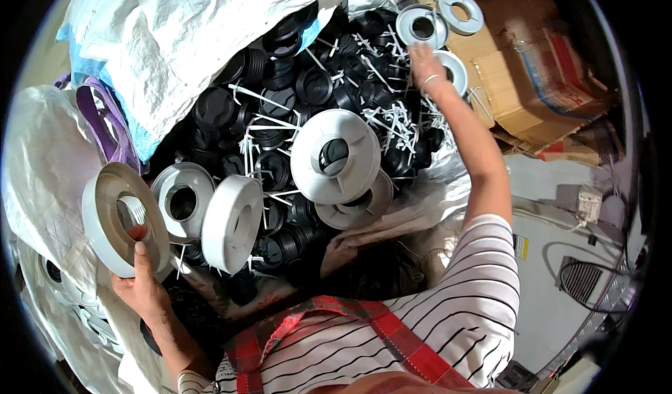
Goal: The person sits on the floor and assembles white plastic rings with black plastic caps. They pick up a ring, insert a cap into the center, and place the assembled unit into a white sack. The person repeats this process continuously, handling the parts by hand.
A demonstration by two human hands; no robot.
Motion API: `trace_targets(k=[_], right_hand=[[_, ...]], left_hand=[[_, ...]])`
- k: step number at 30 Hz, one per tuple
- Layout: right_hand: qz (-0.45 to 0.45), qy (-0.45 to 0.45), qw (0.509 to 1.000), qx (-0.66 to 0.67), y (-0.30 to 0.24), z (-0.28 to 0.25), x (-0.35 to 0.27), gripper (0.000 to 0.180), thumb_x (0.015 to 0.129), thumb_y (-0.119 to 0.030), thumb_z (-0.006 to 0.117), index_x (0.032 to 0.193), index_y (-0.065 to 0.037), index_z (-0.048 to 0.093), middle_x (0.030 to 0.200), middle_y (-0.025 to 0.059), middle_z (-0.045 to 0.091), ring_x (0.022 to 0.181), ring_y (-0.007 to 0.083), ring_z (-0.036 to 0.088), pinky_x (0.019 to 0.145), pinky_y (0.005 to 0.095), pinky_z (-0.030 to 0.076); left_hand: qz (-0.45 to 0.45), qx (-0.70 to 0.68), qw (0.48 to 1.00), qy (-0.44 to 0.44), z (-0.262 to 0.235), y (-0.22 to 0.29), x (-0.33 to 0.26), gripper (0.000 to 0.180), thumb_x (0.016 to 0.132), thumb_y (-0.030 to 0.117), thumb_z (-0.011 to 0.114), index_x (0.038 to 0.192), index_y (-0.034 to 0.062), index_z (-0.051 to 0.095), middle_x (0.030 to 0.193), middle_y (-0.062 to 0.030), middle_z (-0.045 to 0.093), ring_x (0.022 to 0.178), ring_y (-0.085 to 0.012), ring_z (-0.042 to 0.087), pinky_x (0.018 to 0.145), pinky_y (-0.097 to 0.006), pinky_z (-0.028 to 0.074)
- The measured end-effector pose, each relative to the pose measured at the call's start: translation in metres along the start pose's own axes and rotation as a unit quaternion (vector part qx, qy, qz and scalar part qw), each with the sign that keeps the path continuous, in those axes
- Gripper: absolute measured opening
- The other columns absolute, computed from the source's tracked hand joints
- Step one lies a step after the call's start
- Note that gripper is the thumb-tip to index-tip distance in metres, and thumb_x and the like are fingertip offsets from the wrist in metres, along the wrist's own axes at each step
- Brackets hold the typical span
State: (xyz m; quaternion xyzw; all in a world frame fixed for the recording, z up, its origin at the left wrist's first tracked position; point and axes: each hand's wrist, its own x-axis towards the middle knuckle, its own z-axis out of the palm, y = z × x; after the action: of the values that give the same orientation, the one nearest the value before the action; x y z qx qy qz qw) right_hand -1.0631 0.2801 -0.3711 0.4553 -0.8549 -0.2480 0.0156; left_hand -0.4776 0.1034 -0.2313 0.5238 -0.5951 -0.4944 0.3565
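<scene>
My left hand (143, 285) grips the lower rim of a white round plastic flange (94, 215), thumb up at its inner edge; the flange stands tilted. My right hand (424, 68) is stretched out to the far right, fingers extended at the near edge of a grey-white flange (406, 26). Another pale flange (458, 72) lies right beside that hand. In the middle, a large white flange (308, 149) rests on a heap of black threaded plastic caps (315, 86), partly over a second flange (378, 201). Two more flanges, one flat-facing (164, 198) and one tilted (217, 233), lie left of it.
Thin white plastic sticks (392, 124) are scattered among the caps. A white woven sack (161, 37) covers the far left. More pale rings (465, 12) lie on flattened cardboard (504, 89) at the right. A purple strap (105, 114) hangs at the left; a power socket (589, 201) is at the right.
</scene>
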Motion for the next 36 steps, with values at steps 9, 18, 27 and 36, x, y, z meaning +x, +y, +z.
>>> trace_targets(k=[9, 18, 27, 36], right_hand=[[0.035, -0.020, 0.986, -0.164, 0.051, 0.100, 0.070, 0.067, 0.088, -0.020, 0.048, 0.146, -0.025, 0.014, 0.144, 0.0037, 0.031, 0.120, 0.0188, 0.045, 0.083, 0.0392, 0.048], [-0.075, -0.099, 0.989, 0.075, 0.011, -0.073, -0.013, 0.099, 0.054, -0.025, 0.077, 0.138, -0.006, 0.028, 0.113, 0.0180, 0.050, 0.103, 0.0358, 0.055, 0.084, 0.0402, 0.048], [-0.190, -0.232, 0.907, 0.296, -0.198, -0.201, -0.152, 0.096, 0.063, -0.043, 0.076, 0.137, -0.002, 0.033, 0.131, 0.0274, 0.042, 0.118, 0.0367, 0.047, 0.099, 0.0391, 0.039], [-0.122, 0.060, 0.897, 0.420, -0.249, -0.207, -0.033, 0.058, 0.070, -0.044, 0.070, 0.101, 0.004, 0.064, 0.102, 0.0208, 0.065, 0.093, 0.0295, 0.062, 0.083, 0.0337, 0.048]], left_hand=[[-0.019, 0.056, 0.998, 0.022, 0.009, -0.021, 0.009, 0.031, 0.084, 0.011, 0.063, 0.111, -0.0042, 0.057, 0.103, -0.0118, 0.064, 0.097, -0.0176, 0.057, 0.091, -0.033, 0.041], [-0.021, 0.001, 1.000, -0.004, 0.001, 0.006, -0.011, 0.033, 0.082, 0.010, 0.064, 0.111, -0.0048, 0.056, 0.103, -0.0117, 0.063, 0.096, -0.0177, 0.057, 0.091, -0.032, 0.041], [-0.014, -0.104, 0.995, -0.002, -0.026, 0.032, -0.031, 0.024, 0.080, 0.012, 0.068, 0.100, -0.0012, 0.063, 0.090, -0.0031, 0.063, 0.079, -0.0074, 0.055, 0.072, -0.022, 0.043], [-0.048, -0.156, 0.987, 0.007, -0.053, 0.027, -0.029, 0.025, 0.078, 0.014, 0.070, 0.096, -0.0008, 0.062, 0.086, -0.0027, 0.062, 0.076, -0.0078, 0.055, 0.069, -0.022, 0.045]])
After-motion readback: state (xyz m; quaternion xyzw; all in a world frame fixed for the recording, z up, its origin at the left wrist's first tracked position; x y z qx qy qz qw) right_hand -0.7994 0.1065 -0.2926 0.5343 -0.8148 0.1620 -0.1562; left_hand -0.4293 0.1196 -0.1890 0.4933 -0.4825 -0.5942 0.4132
